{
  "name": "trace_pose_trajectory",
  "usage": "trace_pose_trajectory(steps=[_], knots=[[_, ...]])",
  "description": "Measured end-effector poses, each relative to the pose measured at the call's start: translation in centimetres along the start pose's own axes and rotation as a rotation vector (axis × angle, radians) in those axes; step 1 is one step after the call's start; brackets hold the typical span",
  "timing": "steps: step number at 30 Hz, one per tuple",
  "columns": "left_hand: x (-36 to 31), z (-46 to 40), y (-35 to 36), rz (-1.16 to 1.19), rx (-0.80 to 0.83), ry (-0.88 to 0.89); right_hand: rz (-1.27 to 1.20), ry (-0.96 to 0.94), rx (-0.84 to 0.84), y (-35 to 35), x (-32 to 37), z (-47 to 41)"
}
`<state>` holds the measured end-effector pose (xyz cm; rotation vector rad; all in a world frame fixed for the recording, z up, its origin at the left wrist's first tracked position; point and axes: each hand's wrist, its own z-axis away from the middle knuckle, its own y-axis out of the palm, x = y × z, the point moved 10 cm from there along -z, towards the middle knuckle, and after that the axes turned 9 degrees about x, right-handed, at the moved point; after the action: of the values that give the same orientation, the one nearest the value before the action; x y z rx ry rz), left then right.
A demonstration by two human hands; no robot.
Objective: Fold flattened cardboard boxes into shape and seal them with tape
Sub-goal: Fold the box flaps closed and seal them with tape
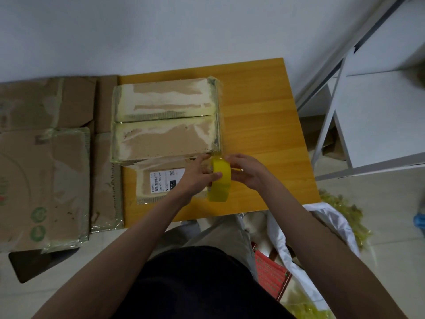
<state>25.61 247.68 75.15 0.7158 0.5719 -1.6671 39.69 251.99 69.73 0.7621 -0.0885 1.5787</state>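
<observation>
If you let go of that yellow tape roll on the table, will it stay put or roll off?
The yellow tape roll stands on its edge between the left hand and right hand, so it would probably roll or topple. Its smooth round rim looks slippery. The wooden table looks flat, so laid flat it should stay.

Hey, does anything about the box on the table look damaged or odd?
Yes. The cardboard box on the wooden table is worn: its top flaps show pale torn patches where the surface has peeled away. Both hands hold the yellow tape roll at its near right corner.
</observation>
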Motion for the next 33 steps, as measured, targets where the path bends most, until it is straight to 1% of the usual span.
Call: trace_pose_trajectory(steps=[7, 12, 15, 19, 21, 25, 27, 29, 31, 33], knots=[[0.2, 0.0, -0.1, -0.063, 0.050, -0.034, -0.049, 0.018, -0.083, 0.3, -1.5, 0.5], [0.7, 0.6, 1.0, -0.121, 0.092, -0.022, -0.066, -0.025, -0.088, 0.3, -2.4, 1.8], [-0.5, 0.7, 1.5, -0.212, 0.063, 0.041, 0.030, -0.094, -0.117, -0.2, -2.1, 3.6], [-4.0, -0.3, 2.6, -0.531, -0.016, 0.198, 0.136, -0.224, -0.156, -1.3, -1.2, 6.6], [-5.9, -0.6, 3.9, -0.599, -0.002, 0.288, 0.176, -0.268, -0.165, -1.7, -0.7, 7.9], [-7.8, -1.7, 6.5, -0.700, 0.049, 0.385, 0.176, -0.370, -0.253, -3.0, 0.4, 10.2], [-8.7, -2.0, 7.2, -0.747, 0.014, 0.422, 0.178, -0.381, -0.268, -3.2, 0.4, 11.0], [-9.7, -2.4, 7.5, -0.761, -0.026, 0.451, 0.199, -0.344, -0.270, -3.4, 0.0, 11.3], [-10.2, -2.7, 8.2, -0.789, -0.024, 0.478, 0.188, -0.323, -0.268, -3.7, -0.5, 11.3], [-10.5, -2.7, 9.1, -0.850, -0.004, 0.511, 0.169, -0.353, -0.279, -3.9, -0.4, 11.4]])
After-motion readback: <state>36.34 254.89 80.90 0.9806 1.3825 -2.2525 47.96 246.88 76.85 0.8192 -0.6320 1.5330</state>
